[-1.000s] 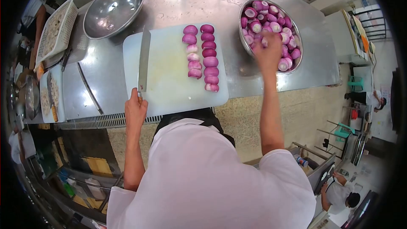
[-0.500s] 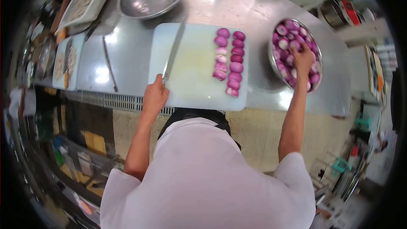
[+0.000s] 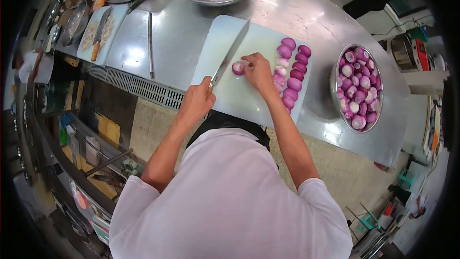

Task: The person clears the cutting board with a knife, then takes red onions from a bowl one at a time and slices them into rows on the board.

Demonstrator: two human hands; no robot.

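Right hand now holds onion beside knife.

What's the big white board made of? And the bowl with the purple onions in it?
The cutting board looks like plastic: plain matte white and smooth, with no wood grain. The bowl seems to be steel or a similar metal: grey and shiny, with bright glints along its rim.

- Left hand: closed in a fist, bare forearm extended forward.
- Right hand: ahead and right of the left hand, palm down, fingers curled, fingertips pinched.
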